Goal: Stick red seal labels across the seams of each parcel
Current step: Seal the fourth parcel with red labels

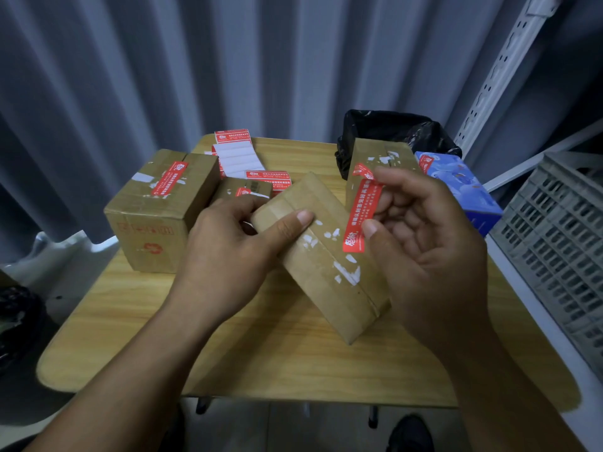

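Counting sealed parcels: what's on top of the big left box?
On the big box lies a red seal label, white paper scraps beside it. What the label covers is hidden.

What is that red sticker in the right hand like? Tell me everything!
The red sticker is a long, narrow strip, seemingly thin paper, with white writing along it and a white logo at its lower end. It stands nearly upright, held by the right hand. Its lower end is over the brown parcel that the left hand holds; whether it touches is unclear.
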Demonstrator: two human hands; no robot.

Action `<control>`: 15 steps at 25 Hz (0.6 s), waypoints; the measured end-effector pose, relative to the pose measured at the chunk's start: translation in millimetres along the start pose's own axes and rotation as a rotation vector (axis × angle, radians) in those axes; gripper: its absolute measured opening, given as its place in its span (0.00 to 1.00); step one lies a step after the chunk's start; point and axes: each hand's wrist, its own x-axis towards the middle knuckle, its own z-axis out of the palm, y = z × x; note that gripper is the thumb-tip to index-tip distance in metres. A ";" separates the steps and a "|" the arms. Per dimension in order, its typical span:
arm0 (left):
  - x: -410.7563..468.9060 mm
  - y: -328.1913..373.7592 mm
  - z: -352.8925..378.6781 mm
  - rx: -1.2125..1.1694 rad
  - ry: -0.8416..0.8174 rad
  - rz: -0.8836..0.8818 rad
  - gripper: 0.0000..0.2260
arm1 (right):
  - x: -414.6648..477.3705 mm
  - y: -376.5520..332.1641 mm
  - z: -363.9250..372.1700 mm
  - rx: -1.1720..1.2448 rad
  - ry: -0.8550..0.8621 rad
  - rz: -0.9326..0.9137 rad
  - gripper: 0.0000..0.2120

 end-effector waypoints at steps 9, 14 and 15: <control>-0.9 1.2 0.1 0.060 -0.008 -0.012 0.15 | 0.7 -2.3 1.8 -0.018 0.064 -0.041 0.14; 0.2 -0.5 1.0 0.113 0.016 -0.014 0.18 | 3.4 -9.1 1.1 0.017 0.095 -0.073 0.16; 0.5 -1.2 1.0 0.118 0.015 -0.017 0.18 | 4.7 -10.5 -0.3 0.052 0.107 -0.078 0.17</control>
